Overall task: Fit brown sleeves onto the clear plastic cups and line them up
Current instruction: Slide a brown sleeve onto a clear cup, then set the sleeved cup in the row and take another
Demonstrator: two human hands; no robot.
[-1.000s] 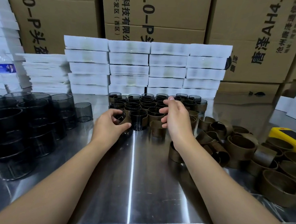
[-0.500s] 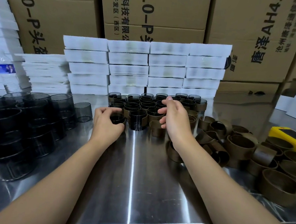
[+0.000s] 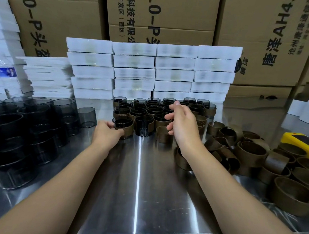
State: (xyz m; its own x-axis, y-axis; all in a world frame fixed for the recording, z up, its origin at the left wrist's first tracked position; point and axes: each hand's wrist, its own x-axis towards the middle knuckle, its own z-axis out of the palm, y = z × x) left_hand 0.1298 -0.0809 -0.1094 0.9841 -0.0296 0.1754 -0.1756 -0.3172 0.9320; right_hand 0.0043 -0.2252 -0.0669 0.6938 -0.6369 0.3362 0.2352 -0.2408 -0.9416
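Our left hand (image 3: 107, 134) pinches the near-left cup (image 3: 123, 126) of the block — a clear cup already wearing its brown sleeve, standing upright on the steel table (image 3: 137, 198) at the front-left corner of the group. Thumb and fingers press against the sleeve's left side. Our right hand (image 3: 183, 125) hovers above the front row with fingers loosely spread, holding nothing we can see. Just under it stands an empty brown sleeve (image 3: 164, 135), and between that sleeve and the gripped cup sits another sleeved cup (image 3: 143, 125). Behind these the finished cups (image 3: 156, 107) stand in tight rows, touching one another. To our left lies a crowd of bare clear cups (image 3: 30, 124), dark-tinted and stacked; to our right a loose heap of brown sleeves (image 3: 253, 156) — some upright, some tipped — beside a yellow object (image 3: 302, 141) at the table's edge. White boxes (image 3: 153, 71) are stacked behind the rows, cardboard cartons (image 3: 162, 15) behind those, and a water bottle (image 3: 6, 73) stands far left
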